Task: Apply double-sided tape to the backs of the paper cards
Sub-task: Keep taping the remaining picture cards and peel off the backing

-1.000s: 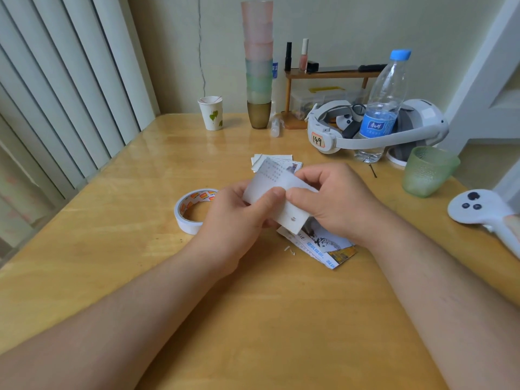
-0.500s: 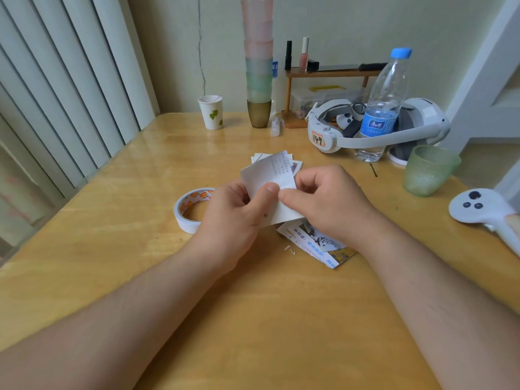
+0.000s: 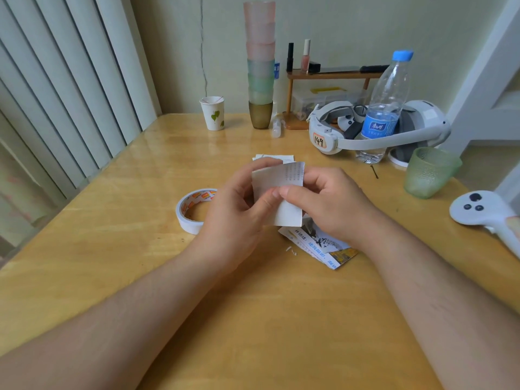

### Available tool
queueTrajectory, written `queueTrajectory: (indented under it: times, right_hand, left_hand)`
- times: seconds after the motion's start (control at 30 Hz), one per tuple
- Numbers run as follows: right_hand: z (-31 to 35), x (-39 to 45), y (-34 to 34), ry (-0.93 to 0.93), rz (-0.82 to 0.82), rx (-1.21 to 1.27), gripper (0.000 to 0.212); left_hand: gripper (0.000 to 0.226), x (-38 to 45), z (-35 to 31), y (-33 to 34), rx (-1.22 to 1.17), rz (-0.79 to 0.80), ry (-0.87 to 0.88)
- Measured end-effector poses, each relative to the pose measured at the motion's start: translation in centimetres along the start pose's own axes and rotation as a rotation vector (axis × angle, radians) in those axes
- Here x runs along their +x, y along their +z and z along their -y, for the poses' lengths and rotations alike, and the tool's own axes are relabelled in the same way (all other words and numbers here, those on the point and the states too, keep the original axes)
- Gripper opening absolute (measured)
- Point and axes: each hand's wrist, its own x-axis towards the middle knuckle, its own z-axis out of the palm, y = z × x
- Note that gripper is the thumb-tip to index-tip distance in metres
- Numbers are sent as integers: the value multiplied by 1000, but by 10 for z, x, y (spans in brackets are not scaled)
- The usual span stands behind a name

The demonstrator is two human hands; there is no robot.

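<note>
1. A glossy wooden table [image 3: 281,319] fills the view, with pale vertical blinds [image 3: 70,80] along its left side and a cream wall behind.
2. Nearest, two bare forearms reach in from the bottom corners and meet over the middle of the table.
3. A printed card [image 3: 323,246] lies flat on the wood just under the right wrist – blue text, a dark picture, an orange corner – with small white paper scraps [image 3: 291,250] beside it.
4. The left hand [image 3: 239,218] grips a white paper card [image 3: 281,192] held above the table, its thumb pressed on the card's near face and its fingers curled behind the left edge.
5. The right hand [image 3: 329,201] pinches the same card, its thumb tip meeting the left thumb at mid-card and its fingers folded behind the right edge.
6. The card stands nearly upright between the two hands, its blank pale side facing the camera; faint columns of print show near the top right corner.
7. A roll of double-sided tape [image 3: 194,209] lies flat just left of the left hand – white, with orange marks inside the ring.
8. More white cards [image 3: 274,157] lie in a small pile just beyond the hands.
9. Farther back stand a paper cup [image 3: 213,113], a tall stack of coloured cups [image 3: 260,63], a water bottle [image 3: 385,105], a white headset [image 3: 377,128] and a green glass [image 3: 427,171]; a white controller [image 3: 484,215] lies at the right edge.
</note>
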Motion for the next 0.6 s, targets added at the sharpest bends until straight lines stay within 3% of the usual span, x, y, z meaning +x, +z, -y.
queueTrajectory:
  times: [0.13, 0.33, 0.43, 0.6]
  right_hand:
    - [-1, 2, -2, 15, 22, 138, 12]
    - [-3, 3, -2, 26, -32, 252, 14]
    - [-4, 4, 0, -15, -67, 242, 15]
    - [-2, 4, -3, -34, -83, 235, 13]
  left_hand:
    - [36, 0, 1, -1, 28, -13, 1]
    - [40, 0, 0, 2, -125, -44, -156]
    - [28, 1, 4, 3, -174, -1, -246]
    - [27, 1, 9, 4, -148, 43, -229]
